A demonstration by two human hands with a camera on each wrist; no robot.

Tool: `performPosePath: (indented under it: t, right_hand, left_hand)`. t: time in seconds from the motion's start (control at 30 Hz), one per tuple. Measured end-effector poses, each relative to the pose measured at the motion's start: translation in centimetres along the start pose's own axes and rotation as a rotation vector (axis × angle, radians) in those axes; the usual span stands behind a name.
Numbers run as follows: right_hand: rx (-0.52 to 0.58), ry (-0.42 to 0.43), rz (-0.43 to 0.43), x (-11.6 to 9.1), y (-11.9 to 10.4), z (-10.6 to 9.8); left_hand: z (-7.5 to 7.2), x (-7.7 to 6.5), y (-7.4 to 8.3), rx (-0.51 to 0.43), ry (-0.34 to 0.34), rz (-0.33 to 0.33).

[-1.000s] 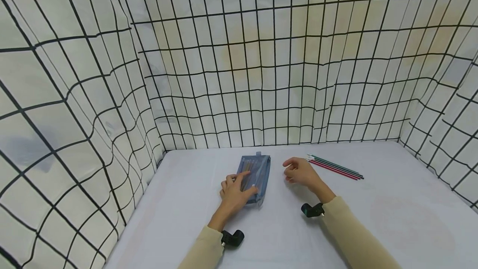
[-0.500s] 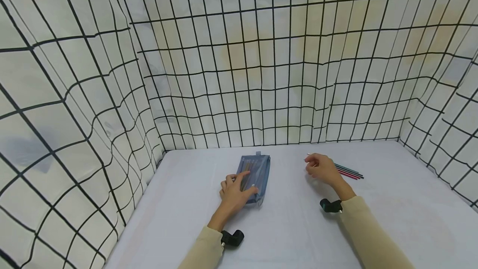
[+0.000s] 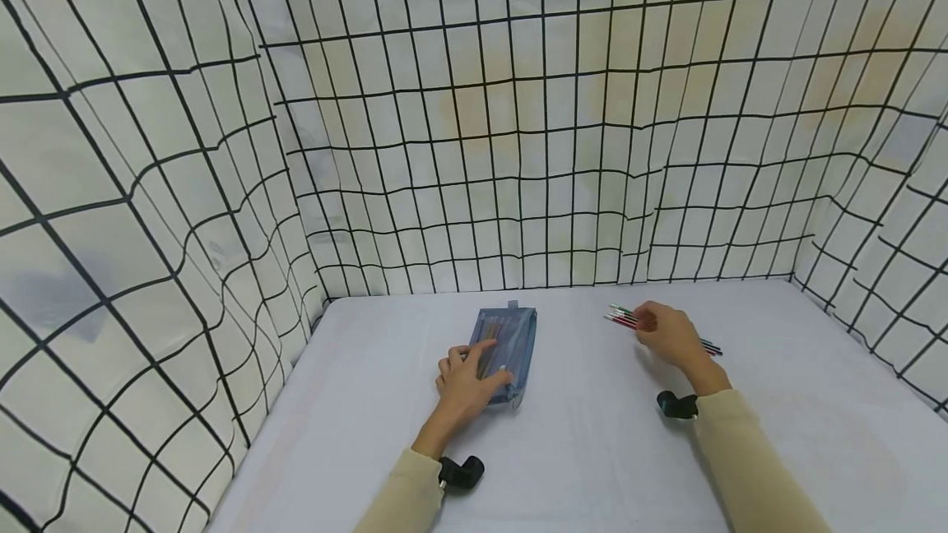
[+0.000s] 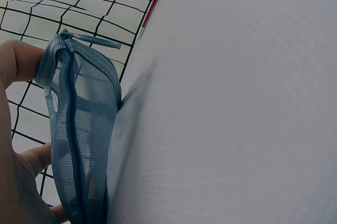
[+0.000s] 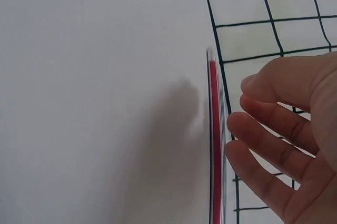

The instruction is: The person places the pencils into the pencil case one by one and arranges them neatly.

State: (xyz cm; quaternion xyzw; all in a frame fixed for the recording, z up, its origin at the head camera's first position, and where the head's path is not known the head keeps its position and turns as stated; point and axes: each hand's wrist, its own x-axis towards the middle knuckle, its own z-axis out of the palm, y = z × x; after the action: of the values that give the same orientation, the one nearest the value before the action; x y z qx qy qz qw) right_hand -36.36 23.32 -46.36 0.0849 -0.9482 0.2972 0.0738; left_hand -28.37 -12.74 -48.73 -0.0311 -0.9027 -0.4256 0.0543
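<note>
A blue mesh pencil case (image 3: 518,344) lies flat left of centre, with several slim items showing faintly through its mesh. My left hand (image 3: 467,385) rests on it with the fingers spread; in the left wrist view, the thumb and fingers touch its upper side beside the zip (image 4: 73,129). Several thin red and dark green pencils (image 3: 620,317) with pale ends lie together on the right, partly hidden by my right hand (image 3: 670,337). That hand hovers over them with loosely bent fingers. In the right wrist view, its fingertips stand beside the red pencil (image 5: 216,140), holding nothing.
A white-covered table (image 3: 563,451) carries everything. Behind it and along both sides stand pale walls with a black grid net (image 3: 459,187). A small black camera (image 3: 461,474) sits on each wrist.
My right hand has moved rightwards, from the space between the pencil case and the pencils to over the pencils. The left hand and the pencil case have stayed in place.
</note>
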Motion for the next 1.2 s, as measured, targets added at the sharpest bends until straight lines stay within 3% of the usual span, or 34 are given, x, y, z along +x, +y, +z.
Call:
performPosePath:
  t: [0.57, 1.2]
  right_hand:
    - [-0.111, -0.049, 0.042, -0.3, 1.6, -1.0]
    - [-0.139, -0.114, 0.032, -0.4, 2.0, -0.8]
  left_hand:
    - [0.2, 0.2, -0.1, -0.006, 0.006, -0.001]
    - [0.0, -0.1, 0.1, 0.003, 0.001, 0.007]
